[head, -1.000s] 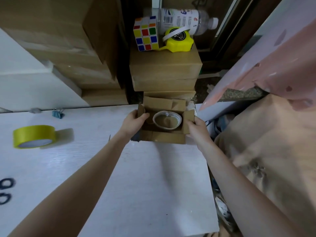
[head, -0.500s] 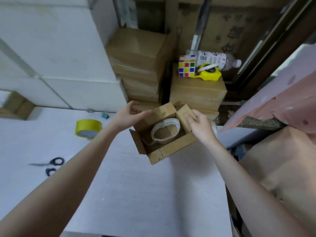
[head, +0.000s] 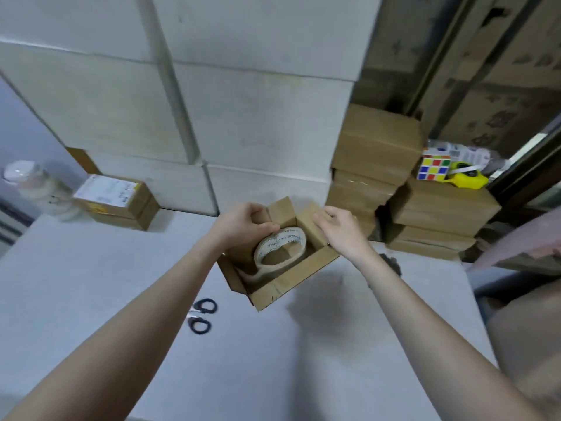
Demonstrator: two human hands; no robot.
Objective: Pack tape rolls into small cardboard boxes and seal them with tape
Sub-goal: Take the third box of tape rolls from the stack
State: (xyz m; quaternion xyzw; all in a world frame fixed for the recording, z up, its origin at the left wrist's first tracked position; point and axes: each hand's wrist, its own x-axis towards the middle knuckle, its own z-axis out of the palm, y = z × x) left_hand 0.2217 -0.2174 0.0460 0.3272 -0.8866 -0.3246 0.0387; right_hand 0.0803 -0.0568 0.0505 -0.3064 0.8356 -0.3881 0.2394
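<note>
Head view: tape roll (head: 280, 250) leans inside open cardboard box (head: 291, 284) beside scissors (head: 202, 315); my left hand (head: 243, 223) pinches its far flap, right hand (head: 340, 229) rests loose-fingered on another. Thin card looks light, bendy; I'd grip flaps near creases

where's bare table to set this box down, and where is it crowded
Bare white table lies in front of the open box, between the two forearms, and to the left between the scissors and the labelled carton. It is crowded at the back right, where stacked cartons stand close beside the right hand.
</note>
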